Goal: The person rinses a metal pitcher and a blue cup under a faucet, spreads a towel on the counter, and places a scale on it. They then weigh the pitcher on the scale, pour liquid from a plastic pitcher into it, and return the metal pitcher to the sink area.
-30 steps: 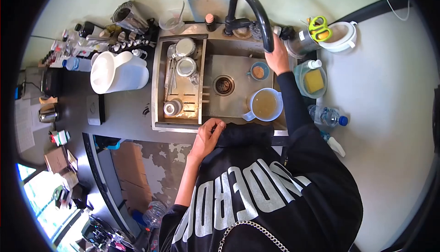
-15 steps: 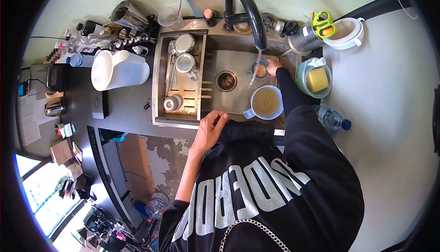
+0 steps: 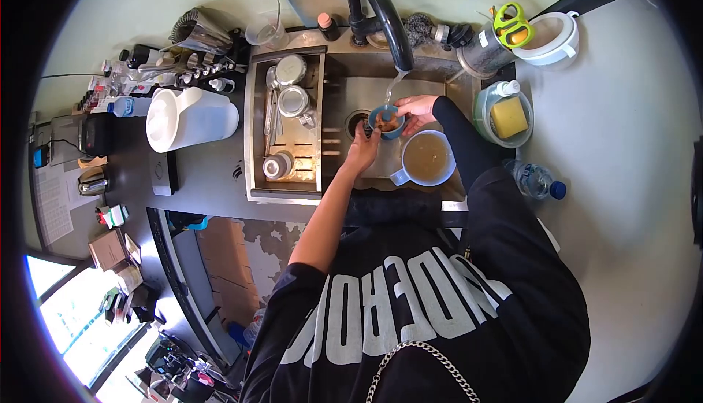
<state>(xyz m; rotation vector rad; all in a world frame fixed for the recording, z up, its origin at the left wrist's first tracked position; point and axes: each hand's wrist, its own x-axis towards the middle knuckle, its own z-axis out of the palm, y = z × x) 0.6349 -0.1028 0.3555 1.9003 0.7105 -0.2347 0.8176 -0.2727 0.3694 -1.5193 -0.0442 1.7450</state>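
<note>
A small blue cup (image 3: 395,132) is held over the sink beneath the running water from the black faucet (image 3: 394,33). My left hand (image 3: 362,151) grips its near left side, with the thumb and fingers at the rim. On the right side, my right hand (image 3: 417,113) has its fingers closed on the cup's edge. Something brownish shows inside the cup, too small to make out. Close beside, a light blue measuring jug (image 3: 400,176) full of cloudy brownish liquid stands in the sink basin (image 3: 359,88). The drain (image 3: 355,120) is partly covered by my left hand.
Left of the basin, a drying tray (image 3: 296,155) holds metal cups and utensils. A white pitcher (image 3: 209,121) stands on the dark counter. To the right are a container with a yellow sponge (image 3: 509,117), a plastic bottle (image 3: 532,181) and green-handled scissors (image 3: 515,28).
My left hand has moved from the sink's front edge up to the cup. My right hand has brought the cup left and nearer, under the water stream.
</note>
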